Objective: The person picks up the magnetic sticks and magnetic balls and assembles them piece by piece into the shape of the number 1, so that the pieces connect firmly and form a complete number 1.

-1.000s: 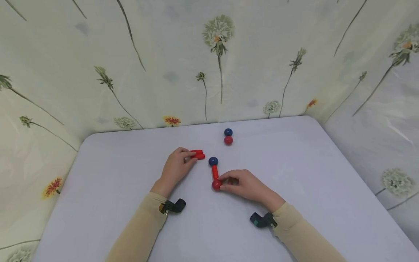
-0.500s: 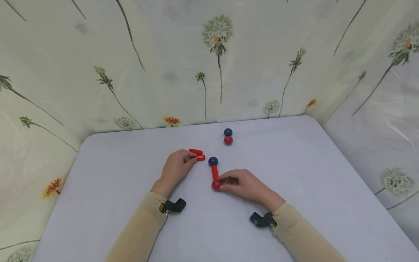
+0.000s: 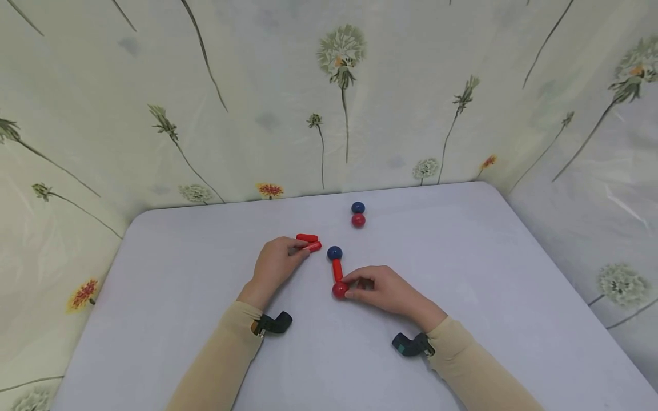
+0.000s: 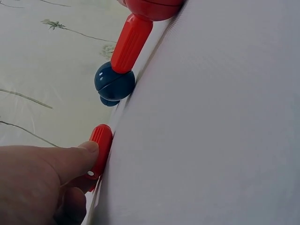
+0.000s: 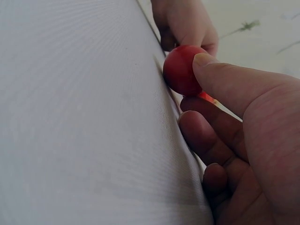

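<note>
Near the middle of the white table, my right hand (image 3: pixel 388 291) pinches a red ball (image 3: pixel 339 290) between thumb and fingers. A red rod (image 3: pixel 337 270) joins that ball to a blue ball (image 3: pixel 334 253) farther from me. My left hand (image 3: pixel 275 264) has its thumb and fingers on a loose red rod (image 4: pixel 102 150), whose grooved end sticks out past the thumb in the left wrist view. Just behind it lies another red rod (image 3: pixel 307 237), apart from the ball-and-rod piece. In the right wrist view the red ball hides most of the joined rod.
At the back of the table a second blue ball (image 3: pixel 358 208) and a second red ball (image 3: pixel 358 220) sit close together. A flower-printed curtain (image 3: pixel 247 114) stands along the table's (image 3: pixel 462 240) far edge and sides.
The two loose rods lay almost parallel before. The nearer one has turned under my left fingers, its right end now angled away from me. My right hand and the joined piece stay put.
</note>
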{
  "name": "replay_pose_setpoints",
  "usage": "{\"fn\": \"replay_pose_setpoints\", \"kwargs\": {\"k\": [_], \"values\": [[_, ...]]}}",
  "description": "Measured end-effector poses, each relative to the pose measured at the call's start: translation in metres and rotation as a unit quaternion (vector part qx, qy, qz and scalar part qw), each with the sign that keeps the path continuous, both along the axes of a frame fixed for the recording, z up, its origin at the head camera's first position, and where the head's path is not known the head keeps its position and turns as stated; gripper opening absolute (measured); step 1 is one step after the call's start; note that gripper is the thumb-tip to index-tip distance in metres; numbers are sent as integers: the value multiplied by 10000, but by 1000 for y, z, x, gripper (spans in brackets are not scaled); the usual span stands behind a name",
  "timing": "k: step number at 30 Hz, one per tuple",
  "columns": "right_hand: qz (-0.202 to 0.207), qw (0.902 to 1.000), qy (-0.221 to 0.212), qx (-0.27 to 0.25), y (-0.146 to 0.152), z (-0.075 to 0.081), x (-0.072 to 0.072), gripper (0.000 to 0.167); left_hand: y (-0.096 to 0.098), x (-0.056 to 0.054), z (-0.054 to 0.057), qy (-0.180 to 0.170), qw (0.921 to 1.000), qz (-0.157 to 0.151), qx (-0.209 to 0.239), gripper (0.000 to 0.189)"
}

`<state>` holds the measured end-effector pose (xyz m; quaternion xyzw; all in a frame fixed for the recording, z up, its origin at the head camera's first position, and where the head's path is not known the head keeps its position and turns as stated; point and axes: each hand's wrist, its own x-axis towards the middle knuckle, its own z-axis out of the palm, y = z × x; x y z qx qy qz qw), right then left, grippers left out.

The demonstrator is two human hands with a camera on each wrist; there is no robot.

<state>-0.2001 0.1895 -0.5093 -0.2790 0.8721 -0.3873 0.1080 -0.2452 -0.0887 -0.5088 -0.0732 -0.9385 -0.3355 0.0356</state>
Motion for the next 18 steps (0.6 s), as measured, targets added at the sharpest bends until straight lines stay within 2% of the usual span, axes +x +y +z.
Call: {"fn": "replay_pose_setpoints", "kwargs": {"k": [8, 18], "values": [[11, 10000, 43, -36, -1, -1, 0, 28, -3, 6, 4, -288, 9995, 117, -109, 29], [-23, 10000, 31, -1, -1, 0, 0, 28, -12, 25, 9, -549, 9981, 259, -89, 24]]}}
